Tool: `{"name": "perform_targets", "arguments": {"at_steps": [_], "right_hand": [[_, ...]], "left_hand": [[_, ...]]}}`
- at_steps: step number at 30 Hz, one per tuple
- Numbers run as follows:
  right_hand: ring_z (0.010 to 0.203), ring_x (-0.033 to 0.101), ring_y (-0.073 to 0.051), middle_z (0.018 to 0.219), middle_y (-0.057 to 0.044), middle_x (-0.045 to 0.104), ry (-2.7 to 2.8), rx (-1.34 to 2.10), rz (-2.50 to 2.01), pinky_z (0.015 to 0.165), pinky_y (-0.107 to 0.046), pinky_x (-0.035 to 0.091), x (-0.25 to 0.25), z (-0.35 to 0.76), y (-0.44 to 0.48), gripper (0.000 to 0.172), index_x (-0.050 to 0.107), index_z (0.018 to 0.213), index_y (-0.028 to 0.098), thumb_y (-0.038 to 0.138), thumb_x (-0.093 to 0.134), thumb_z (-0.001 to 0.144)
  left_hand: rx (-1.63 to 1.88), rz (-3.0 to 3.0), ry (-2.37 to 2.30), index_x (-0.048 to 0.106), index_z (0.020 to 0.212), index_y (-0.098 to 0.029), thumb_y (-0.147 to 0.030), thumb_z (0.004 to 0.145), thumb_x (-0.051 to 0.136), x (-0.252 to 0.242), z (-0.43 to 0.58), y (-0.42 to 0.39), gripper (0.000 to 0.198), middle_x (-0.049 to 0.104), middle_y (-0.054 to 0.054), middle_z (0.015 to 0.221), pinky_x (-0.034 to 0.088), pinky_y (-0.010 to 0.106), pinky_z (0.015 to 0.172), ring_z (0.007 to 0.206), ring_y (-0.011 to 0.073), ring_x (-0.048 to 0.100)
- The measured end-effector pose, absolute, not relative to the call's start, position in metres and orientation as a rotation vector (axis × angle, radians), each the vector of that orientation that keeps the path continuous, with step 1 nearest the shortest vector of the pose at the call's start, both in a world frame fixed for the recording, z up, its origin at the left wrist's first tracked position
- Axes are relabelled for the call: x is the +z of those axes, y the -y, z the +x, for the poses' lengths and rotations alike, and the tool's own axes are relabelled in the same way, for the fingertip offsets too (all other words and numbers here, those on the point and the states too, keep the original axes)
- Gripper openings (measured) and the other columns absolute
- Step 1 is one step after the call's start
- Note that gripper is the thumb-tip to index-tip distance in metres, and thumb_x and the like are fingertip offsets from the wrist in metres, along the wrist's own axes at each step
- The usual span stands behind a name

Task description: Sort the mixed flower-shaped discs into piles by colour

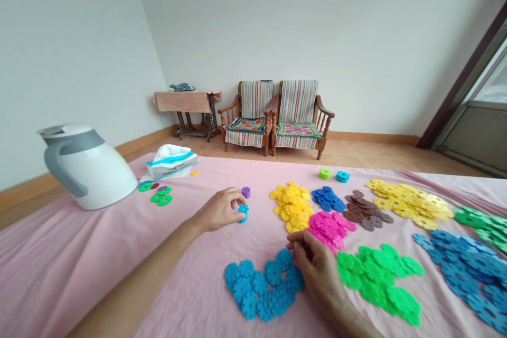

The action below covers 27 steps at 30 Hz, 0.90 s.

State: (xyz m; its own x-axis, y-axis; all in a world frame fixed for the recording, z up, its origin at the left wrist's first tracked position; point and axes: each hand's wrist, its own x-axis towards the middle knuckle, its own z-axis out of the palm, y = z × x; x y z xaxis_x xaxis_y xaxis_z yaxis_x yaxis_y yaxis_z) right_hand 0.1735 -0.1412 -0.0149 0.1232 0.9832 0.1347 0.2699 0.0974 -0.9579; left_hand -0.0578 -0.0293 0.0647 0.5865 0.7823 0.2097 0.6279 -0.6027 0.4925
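My left hand (221, 212) has its thumb and fingers curled around a small stack of light blue snowflake discs (243, 214) on the pink cloth. Just beyond it stands a purple stack of discs (246, 192). My right hand (315, 261) is held with its fingers bent together at the upper right edge of a loose pile of blue snowflake discs (259, 288). Whether a disc is between those fingertips is hidden. Close to this hand lie a pink disc pile (328, 228), a yellow pile (292, 206) and a bright green pile (380, 280).
Farther right are brown (364, 211), dark blue (328, 199), larger yellow (412, 203) and blue (467, 269) disc piles. Green (325, 174) and blue stacks (343, 177) stand at the back. A white jug (95, 169) and tissue box (173, 163) occupy the left.
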Motion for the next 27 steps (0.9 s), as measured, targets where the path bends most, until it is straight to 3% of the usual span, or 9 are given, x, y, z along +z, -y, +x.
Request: {"name": "perform_targets", "arguments": {"at_steps": [27], "right_hand": [[0.069, 0.061, -0.019, 0.077, -0.007, 0.067, 1.353, 0.874, -1.368, 0.058, -0.026, 0.047, -0.019, 0.174, 0.140, 0.025, 0.061, 0.088, 0.017, 0.039, 0.049, 0.081]], "left_hand": [[0.439, 2.491, -1.186, 0.063, 0.082, -0.017, -0.018, 0.067, 0.061, 0.041, -0.064, 0.020, 0.016, 0.058, 0.001, 0.076, 0.041, 0.022, 0.061, 0.067, 0.0138, 0.055]]}}
